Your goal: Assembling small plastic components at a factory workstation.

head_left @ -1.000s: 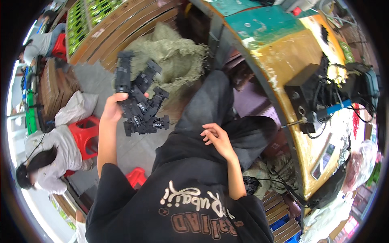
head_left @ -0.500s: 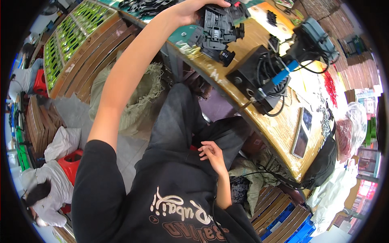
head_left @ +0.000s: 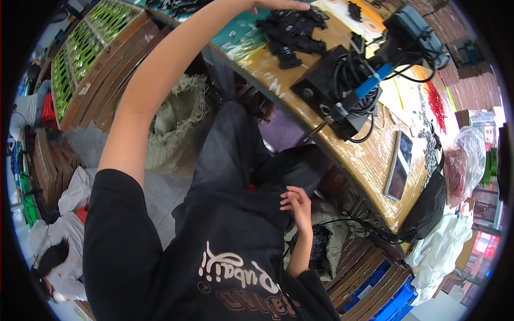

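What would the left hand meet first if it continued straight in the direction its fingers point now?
Probably the heap of black plastic parts on the workbench. The left hand reaches along the picture's top edge, fingers pointing right just above the heap. Depth is unclear, so it may already touch them.

You are looking through a strong fisheye; a black ring frames the round picture, and the straight edge of the tabletop (head_left: 369,160) bows into an arc toward the rim; the stacked boxes (head_left: 80,69) at upper left lean and curve the same way. Light is bright and even, daylight in colour; the glossy tabletop throws soft glare patches; the clear bag (head_left: 463,160) at far right is washed pale. Shadow pools under the tabletop, and the dark shirt (head_left: 176,251) and trousers swallow most detail. The centre is fairly sharp; your left hand (head_left: 273,4) at the top edge is slightly smeared; things near the rim are squeezed and soft.
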A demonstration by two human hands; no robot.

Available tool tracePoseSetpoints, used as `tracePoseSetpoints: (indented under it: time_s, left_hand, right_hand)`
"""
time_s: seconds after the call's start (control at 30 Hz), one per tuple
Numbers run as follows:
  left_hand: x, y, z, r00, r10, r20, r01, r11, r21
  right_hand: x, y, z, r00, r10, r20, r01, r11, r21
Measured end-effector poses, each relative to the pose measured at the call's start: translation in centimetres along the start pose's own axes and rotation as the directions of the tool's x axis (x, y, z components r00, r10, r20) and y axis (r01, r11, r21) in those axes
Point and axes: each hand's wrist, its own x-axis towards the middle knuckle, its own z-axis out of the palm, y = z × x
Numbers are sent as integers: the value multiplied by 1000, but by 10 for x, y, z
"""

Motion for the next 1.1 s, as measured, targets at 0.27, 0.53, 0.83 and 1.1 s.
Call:
tracePoseSetpoints:
  time_s: [0.27, 0.53, 0.83, 1.1]
  left_hand:
    - [-154, -133, 36, 419, -55, -906, -209, 965, -155]
    - [-292, -324, 141, 634, -166, -756, 371, 922, 108]
    - [-330, -315, 184, 935, -325, -143, 353, 899, 259]
    - [-398, -298, 153, 665, -736, 128, 724, 677, 134]
  right_hand:
    - [26, -9, 21, 998, 27, 52, -20, 992, -127]
    - [78, -16, 126, 935, 50, 351, 38, 971, -238]
    - [134, 0, 339, 358, -443, 822, 901, 397, -178]
    - [206, 37, 322, 742, 22, 670, 670, 24, -742]
